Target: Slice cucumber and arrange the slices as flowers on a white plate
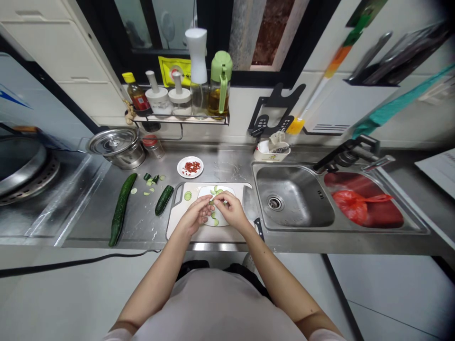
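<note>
On the white plate point(205, 193) lie thin, pale-green cucumber slices point(217, 191).

A dark-framed window point(142, 21) sits in the white wall point(241, 106) beyond the hands point(199, 215). The steel table point(227, 166) runs left and right of them; pale floor tiles point(373, 293) lie below, to their right.

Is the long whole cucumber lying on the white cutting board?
No, the whole cucumber lies on the steel counter, left of the cutting board.
</note>
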`<state>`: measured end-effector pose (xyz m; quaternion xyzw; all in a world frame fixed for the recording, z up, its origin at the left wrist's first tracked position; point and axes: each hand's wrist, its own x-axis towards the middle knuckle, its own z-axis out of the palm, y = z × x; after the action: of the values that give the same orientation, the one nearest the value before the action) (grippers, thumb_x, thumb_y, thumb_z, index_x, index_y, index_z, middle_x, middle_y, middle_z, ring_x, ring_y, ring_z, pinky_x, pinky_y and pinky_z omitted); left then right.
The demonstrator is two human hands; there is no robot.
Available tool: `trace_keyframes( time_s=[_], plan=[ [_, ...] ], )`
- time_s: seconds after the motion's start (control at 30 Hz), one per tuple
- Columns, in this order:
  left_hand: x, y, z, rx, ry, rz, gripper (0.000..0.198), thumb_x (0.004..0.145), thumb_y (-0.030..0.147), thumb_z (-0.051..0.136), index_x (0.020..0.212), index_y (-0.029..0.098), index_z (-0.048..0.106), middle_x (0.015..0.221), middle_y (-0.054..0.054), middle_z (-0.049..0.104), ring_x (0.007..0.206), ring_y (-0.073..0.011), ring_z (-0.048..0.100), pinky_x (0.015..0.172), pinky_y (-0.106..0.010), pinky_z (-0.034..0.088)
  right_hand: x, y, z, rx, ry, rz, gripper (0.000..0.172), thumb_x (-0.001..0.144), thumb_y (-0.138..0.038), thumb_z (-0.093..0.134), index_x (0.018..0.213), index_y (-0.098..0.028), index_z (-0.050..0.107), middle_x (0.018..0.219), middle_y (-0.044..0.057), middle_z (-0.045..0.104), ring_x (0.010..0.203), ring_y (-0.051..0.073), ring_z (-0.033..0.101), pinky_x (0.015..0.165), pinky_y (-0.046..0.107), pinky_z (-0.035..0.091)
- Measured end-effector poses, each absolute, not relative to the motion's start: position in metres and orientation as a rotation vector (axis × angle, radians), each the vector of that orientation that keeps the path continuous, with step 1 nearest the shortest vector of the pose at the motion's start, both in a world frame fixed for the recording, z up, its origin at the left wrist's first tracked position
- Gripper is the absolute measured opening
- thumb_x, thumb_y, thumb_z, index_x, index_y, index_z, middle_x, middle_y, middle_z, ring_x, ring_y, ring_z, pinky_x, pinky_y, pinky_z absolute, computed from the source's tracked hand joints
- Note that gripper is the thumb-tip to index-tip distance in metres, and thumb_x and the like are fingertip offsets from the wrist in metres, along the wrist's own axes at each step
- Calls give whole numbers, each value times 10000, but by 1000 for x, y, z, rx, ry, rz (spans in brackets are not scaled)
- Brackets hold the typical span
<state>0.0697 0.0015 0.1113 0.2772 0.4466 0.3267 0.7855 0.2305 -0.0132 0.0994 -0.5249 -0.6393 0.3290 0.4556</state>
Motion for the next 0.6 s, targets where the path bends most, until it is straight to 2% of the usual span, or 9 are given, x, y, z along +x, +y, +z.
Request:
trace_keyframes(
  time_s=[0.13, 0.27, 0.4, 0.6],
  plan=[
    [69, 3, 112, 604, 988, 771, 528, 659, 351, 771, 1135, 210, 592, 767, 1, 643, 564, -56, 546, 465, -139, 334, 232, -15, 99, -1321, -1626, 766, 178, 887, -336, 540, 807, -218, 647, 821, 34, 619, 829, 170, 561, 676, 264, 433],
    [71, 3, 112, 633, 1032, 838, 575, 603, 298, 791, 1139, 203, 608, 761, 11, 632, 560, -41, 520, 479, -143, 307, 233, -16, 97, -1337, -1622, 775, 148, 864, -301, 542, 782, -215, 630, 801, 29, 612, 811, 167, 558, 653, 255, 424],
    [75, 4, 113, 738, 1083, 883, 558, 587, 310, 785, 1113, 183, 648, 643, 47, 551, 544, -46, 470, 484, -159, 283, 232, -15, 96, -1357, -1561, 840, 121, 828, -282, 556, 750, -209, 614, 779, 23, 613, 778, 159, 559, 602, 241, 406],
    [79, 4, 111, 827, 1096, 943, 493, 588, 328, 769, 1047, 162, 698, 619, 56, 514, 506, -37, 395, 503, -182, 297, 231, -14, 95, -1342, -1510, 930, 84, 792, -276, 580, 759, -208, 616, 758, 6, 627, 740, 146, 560, 575, 227, 390]
  ],
)
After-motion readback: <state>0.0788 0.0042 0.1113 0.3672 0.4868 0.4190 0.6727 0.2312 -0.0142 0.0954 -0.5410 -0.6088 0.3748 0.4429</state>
